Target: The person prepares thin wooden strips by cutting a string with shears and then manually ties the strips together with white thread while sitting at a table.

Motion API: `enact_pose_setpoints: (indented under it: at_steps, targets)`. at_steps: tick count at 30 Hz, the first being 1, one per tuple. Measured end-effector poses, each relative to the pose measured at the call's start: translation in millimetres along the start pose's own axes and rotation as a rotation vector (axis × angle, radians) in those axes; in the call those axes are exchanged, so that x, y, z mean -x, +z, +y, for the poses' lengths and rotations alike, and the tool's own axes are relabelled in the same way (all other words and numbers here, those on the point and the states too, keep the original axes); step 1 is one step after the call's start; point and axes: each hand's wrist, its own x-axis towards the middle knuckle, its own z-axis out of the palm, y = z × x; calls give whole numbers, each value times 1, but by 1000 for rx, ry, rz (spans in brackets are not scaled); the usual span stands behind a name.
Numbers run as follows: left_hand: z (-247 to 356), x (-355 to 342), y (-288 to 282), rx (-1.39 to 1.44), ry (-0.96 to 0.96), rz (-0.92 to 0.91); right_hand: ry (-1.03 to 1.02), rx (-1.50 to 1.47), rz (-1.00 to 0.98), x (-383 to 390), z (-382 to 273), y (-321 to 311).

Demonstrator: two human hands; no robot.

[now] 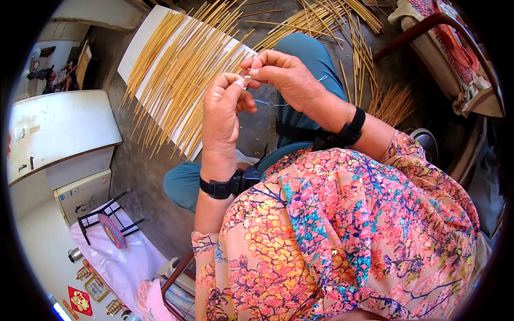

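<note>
My two hands meet above my knees, fingertips nearly touching. With thumb and forefinger, my left hand [224, 104] pinches at a pale thread [270, 103]. My right hand [289, 75] is closed in a pinch on the thread too, close to the left fingertips. A loose length of it hangs below the hands, and another stretch shows over my right knee. Something small and thin between the fingertips is too fine to make out. Beyond my left hand, rows of straw-coloured stalks [176, 69] lie side by side on a white sheet [134, 53].
More loose stalks [308, 24] are strewn on the floor ahead, with a bundle of thin brown twigs [393, 104] to the right. A chair [428, 32] stands at the far right. On the left are a white cabinet [64, 128] and an upturned black-legged stool [112, 227].
</note>
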Motion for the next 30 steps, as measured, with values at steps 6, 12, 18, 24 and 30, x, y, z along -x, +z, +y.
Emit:
enact_pose_setpoints:
  at_steps: [6,12,18,24,30]
  targets:
    - [7,4,-14,107,-121,-227,-72,136,-12,-2,-3,-7]
    - [3,3,-13,182,-36,-110,-108,144,-2,-1,-6,-5]
    - [1,2,-15,177,41,-24,-107,209,-15,4,-4,0]
    - [3,6,-2,107,27,66,-46,120,-39,3,3,6]
    - [-1,3,2,116,11,77,-75,30,-7,2,3,9]
